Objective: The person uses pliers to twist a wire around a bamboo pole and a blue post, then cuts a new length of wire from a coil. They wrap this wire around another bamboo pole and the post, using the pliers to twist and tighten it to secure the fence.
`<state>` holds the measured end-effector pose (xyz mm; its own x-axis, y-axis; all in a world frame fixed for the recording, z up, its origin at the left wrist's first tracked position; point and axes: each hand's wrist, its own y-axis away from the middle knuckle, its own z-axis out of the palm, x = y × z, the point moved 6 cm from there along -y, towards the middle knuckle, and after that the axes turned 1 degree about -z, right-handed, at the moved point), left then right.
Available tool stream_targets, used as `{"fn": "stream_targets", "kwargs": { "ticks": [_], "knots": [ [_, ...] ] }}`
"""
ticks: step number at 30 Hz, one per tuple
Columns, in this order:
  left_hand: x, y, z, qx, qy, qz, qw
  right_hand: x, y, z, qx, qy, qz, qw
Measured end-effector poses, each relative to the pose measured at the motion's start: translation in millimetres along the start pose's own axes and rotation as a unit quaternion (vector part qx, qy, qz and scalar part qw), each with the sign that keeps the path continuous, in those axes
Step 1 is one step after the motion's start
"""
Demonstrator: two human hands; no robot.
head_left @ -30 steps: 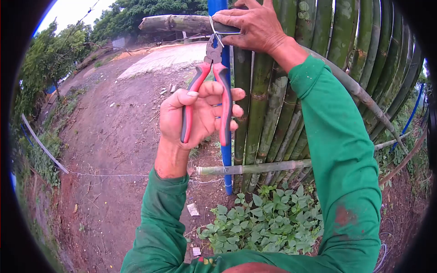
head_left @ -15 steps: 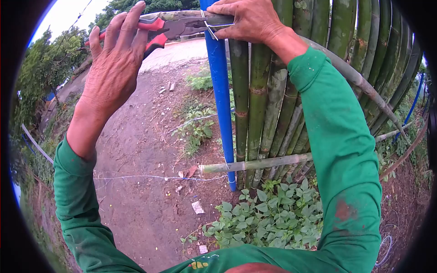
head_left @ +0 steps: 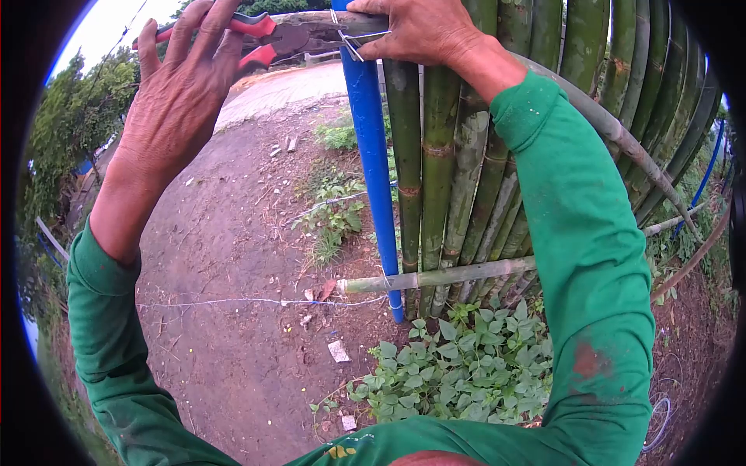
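Left hand (head_left: 183, 85) grips the combination pliers (head_left: 291, 39); right hand (head_left: 431, 31) clasps the bamboo pole (head_left: 370, 25). Align the pliers squarely with the wire (head_left: 351, 48); jaw bite cannot be confirmed.

Pliers' lower handle (head_left: 259, 56), apparently mostly hidden

I record that, since a second ago, my left hand (head_left: 177, 93) has swung up and outward, back now showing; the pliers (head_left: 291, 37), formerly upright below the wire (head_left: 351, 48), now lie sideways along the pole (head_left: 312, 21).
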<state>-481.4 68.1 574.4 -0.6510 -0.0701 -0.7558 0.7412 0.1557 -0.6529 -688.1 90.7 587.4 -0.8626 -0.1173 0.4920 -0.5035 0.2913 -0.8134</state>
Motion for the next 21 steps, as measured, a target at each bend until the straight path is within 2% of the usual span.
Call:
{"fn": "stream_targets", "kwargs": {
  "ticks": [5,8,13,17,21],
  "knots": [
    [-2.1,-2.7,2.3,-0.01,-0.026,0.01,1.0,1.1,-0.2,4.4,0.003,0.016,0.005,1.0],
    [-7.2,-3.5,5.7,0.06,0.024,0.04,0.997,-1.7,1.1,-1.0,-0.004,0.002,0.01,1.0],
    [-1.1,-5.9,1.3,0.016,0.001,0.024,1.0,2.7,-1.5,3.2,-0.02,-0.018,0.016,0.999],
    [0.3,-7.4,3.7,-0.001,-0.012,0.019,1.0,2.2,-0.3,4.0,0.008,0.005,0.007,1.0],
    [-0.4,-7.6,0.8,0.053,0.018,0.036,0.998,1.2,0.8,0.8,0.006,-0.014,0.005,1.0]
  ]
}}
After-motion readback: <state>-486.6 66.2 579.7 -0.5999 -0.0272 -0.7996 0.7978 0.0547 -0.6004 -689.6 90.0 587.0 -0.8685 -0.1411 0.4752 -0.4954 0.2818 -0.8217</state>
